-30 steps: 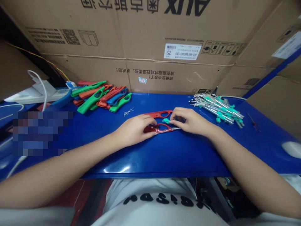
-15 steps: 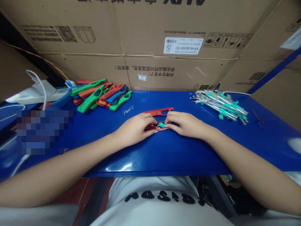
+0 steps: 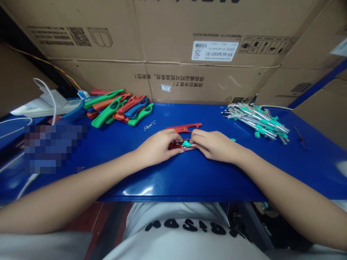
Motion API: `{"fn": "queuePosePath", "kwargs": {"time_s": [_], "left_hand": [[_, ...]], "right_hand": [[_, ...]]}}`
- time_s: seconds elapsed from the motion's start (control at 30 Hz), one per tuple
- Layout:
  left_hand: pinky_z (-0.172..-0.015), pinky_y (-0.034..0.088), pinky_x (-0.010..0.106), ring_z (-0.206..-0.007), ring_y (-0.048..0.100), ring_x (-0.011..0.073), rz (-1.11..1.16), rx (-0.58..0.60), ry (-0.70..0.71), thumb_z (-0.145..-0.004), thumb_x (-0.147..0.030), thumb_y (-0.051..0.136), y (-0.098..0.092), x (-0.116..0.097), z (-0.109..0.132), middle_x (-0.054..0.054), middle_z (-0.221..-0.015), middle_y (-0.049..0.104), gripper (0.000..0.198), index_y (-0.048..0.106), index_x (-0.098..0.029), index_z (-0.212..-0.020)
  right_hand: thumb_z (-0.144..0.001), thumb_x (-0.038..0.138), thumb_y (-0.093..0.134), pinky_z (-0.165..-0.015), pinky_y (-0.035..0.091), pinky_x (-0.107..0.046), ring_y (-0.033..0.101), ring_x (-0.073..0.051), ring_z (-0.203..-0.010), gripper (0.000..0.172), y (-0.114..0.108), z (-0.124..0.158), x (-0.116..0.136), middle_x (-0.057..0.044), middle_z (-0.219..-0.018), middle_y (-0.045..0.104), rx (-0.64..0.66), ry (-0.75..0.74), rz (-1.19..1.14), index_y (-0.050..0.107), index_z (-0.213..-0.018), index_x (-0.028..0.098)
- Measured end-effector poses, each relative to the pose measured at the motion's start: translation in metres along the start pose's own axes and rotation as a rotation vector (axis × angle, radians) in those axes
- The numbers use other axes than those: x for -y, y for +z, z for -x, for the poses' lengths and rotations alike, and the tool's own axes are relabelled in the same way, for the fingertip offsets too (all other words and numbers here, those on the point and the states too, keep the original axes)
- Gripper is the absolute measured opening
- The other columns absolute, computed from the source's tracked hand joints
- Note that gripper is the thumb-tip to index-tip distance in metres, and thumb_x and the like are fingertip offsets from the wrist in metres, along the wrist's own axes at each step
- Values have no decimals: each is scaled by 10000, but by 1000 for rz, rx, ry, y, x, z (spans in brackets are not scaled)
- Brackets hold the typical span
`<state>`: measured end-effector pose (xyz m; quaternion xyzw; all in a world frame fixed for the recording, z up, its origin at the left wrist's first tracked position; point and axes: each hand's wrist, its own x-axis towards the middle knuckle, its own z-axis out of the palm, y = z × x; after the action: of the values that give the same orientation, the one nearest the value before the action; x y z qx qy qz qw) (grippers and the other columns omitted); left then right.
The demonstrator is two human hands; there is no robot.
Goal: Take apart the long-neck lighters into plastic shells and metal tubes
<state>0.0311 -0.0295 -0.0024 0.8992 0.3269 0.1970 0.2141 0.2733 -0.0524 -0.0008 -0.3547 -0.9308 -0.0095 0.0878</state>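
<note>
My left hand (image 3: 159,147) is closed on the left part of a red lighter casing half (image 3: 174,146), thumb on the near edge and fingers over the far side. In that half sits a teal trigger piece (image 3: 185,144), with a white wire curving beside it. My right hand (image 3: 215,145) has its fingertips pinched at the casing's right end, right by the teal piece; what exactly they grip is partly hidden. Just beyond both hands lies a second red casing half (image 3: 182,128) with a looped handle.
Green, orange and blue lighter casings (image 3: 119,108) are piled at the back left. Metal lighter tubes (image 3: 258,122) with teal parts lie at the back right, near a thin screwdriver (image 3: 300,137). A cardboard box (image 3: 121,79) walls off the back.
The view has shifted slightly. My fingers have moved only a little around the teal piece, and both hands stay at the same casing half.
</note>
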Motion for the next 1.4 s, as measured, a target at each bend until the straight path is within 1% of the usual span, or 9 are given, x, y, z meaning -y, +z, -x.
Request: {"fn": "queuePosePath", "kwargs": {"time_s": [0.2, 0.47, 0.6, 0.7, 0.77, 0.83, 0.93, 1.0, 1.4], "left_hand": [[-762, 533, 325, -892, 667, 215, 27, 0, -35, -851, -310, 758, 1, 2, -1, 70, -985, 701, 200, 703, -167, -980], [-786, 527, 321, -931, 669, 220, -15, 0, -16, -866, -267, 744, 1, -1, -1, 65, -992, 709, 179, 688, -169, -1005], [-763, 534, 313, -870, 678, 205, 91, -25, -39, -843, -330, 762, 3, -1, -1, 50, -962, 718, 292, 658, -168, -1063], [-801, 533, 326, -890, 688, 212, 101, -21, -66, -823, -307, 771, 4, 0, 0, 56, -997, 733, 361, 665, -168, -1139], [-813, 523, 323, -904, 690, 213, 82, 5, -53, -837, -287, 750, 4, 1, 0, 59, -1011, 740, 310, 699, -174, -1122], [-795, 511, 306, -878, 686, 200, 65, 25, -20, -860, -292, 726, 3, 0, 0, 53, -987, 742, 245, 731, -182, -1079], [-734, 491, 278, -796, 667, 172, 55, 13, 17, -906, -334, 681, 2, -2, 1, 41, -933, 739, 220, 751, -192, -1058], [-711, 483, 271, -767, 660, 164, 51, -2, 29, -943, -350, 638, 1, -3, 2, 44, -917, 741, 229, 757, -188, -1053], [-695, 483, 275, -773, 659, 177, -25, -28, 54, -1003, -318, 529, 1, -2, 3, 66, -879, 716, 281, 779, -189, -1002]], "right_hand": [[-1044, 230, 392, -580, 306, -286, 506, -159, -680, 231, -2, 0, 4, -73, -978, 634, 25, -22, 41, 605, -971, 177], [-976, 128, 427, -559, 277, -286, 496, -149, -683, 210, -5, 0, 8, -71, -1011, 637, 78, -13, 44, 627, -928, 174], [-1000, 185, 455, -614, 350, -282, 555, -162, -756, 194, -8, 1, 6, -68, -1029, 629, 63, 19, -92, 635, -926, 191], [-995, 281, 541, -693, 438, -285, 586, -160, -801, 129, -9, 2, 2, -84, -1151, 590, -1, 88, -295, 617, -1069, 208], [-959, 303, 612, -688, 463, -288, 576, -140, -748, 285, -8, 3, -1, -107, -1229, 559, -40, 151, -389, 551, -1222, 210], [-930, 285, 651, -667, 458, -284, 567, -139, -712, 384, -6, 2, -4, -98, -1171, 599, -45, 179, -422, 513, -1279, 205], [-916, 205, 644, -682, 440, -274, 589, -161, -748, 260, -2, 0, -8, -46, -955, 663, -5, 154, -413, 587, -1169, 197], [-920, 190, 631, -693, 435, -274, 605, -171, -775, 185, 0, -1, -10, -41, -911, 679, 8, 142, -402, 620, -1105, 194], [-984, 389, 586, -774, 477, -327, 657, -240, -1012, 279, -11, 4, -7, -97, -1212, 669, -1, 111, -199, 635, -1208, 229]]}}
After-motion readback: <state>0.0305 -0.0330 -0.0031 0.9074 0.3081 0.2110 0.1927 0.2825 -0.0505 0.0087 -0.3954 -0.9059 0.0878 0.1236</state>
